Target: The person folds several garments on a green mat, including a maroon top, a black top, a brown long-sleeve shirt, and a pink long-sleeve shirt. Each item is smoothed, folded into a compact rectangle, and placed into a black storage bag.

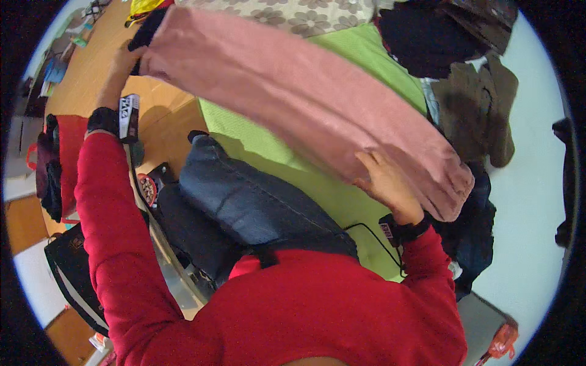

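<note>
A long pink plush garment [293, 91], which looks like trousers folded lengthwise, lies stretched from upper left to lower right over a green bed cover [256, 137]. Its far-left end has a dark band. My left hand [127, 61] is closed on the edge of that banded end; the fingertips are partly hidden. With fingers spread, my right hand [389, 186] rests flat on the near edge of the pink cloth, close to its rounded right end. Shallow creases run along the fabric.
Dark clothes [427, 39] and brown folded garments [467, 110] are piled on the right. A flower-patterned cloth [305, 15] lies at the back. On the left are a wooden floor [88, 55] and a red bag [72, 152]. My jeans-clad leg [244, 195] rests on the bed.
</note>
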The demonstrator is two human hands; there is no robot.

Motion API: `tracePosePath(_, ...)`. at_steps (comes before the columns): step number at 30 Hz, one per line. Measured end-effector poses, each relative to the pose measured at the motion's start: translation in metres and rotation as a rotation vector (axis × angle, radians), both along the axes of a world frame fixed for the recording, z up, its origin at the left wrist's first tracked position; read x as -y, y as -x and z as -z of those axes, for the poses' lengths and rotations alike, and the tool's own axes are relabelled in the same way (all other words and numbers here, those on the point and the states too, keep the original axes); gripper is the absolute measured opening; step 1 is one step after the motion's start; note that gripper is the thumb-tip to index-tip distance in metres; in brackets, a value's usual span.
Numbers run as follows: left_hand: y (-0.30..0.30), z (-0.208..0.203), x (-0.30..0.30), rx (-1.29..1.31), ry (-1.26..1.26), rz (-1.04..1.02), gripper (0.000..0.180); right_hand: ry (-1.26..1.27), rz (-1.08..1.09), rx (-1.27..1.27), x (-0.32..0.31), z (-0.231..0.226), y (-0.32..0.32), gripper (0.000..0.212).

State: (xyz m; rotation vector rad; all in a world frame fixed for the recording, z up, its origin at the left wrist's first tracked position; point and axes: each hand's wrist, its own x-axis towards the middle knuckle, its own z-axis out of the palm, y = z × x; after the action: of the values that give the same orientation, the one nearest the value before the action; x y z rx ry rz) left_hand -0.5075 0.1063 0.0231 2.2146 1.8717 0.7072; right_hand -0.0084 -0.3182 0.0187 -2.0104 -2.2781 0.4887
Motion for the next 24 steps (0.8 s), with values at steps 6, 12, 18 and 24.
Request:
tracePosePath(6,-0.053,0.014,0.036,-0.032,0.122,0.059,0.052,0.189,0.053,-0.124,0.001,0.008,-0.004,0.046)
tracePosePath(12,-0.187,-0.037,0.092,-0.231,-0.149,0.31,0.038,0.089,0.186,0.002,0.039,-0.002,-0.037,0.041)
tracePosePath(18,-0.314,0.017,0.249,-0.445,0.083,0.585,0.041,0.05,0.291,-0.027,0.078,0.002,-0.062,0.041)
tracePosePath(24,-0.308,0.075,0.32,-0.295,-0.152,0.647,0.054,0.033,0.357,-0.067,0.071,0.004,-0.09,0.028)
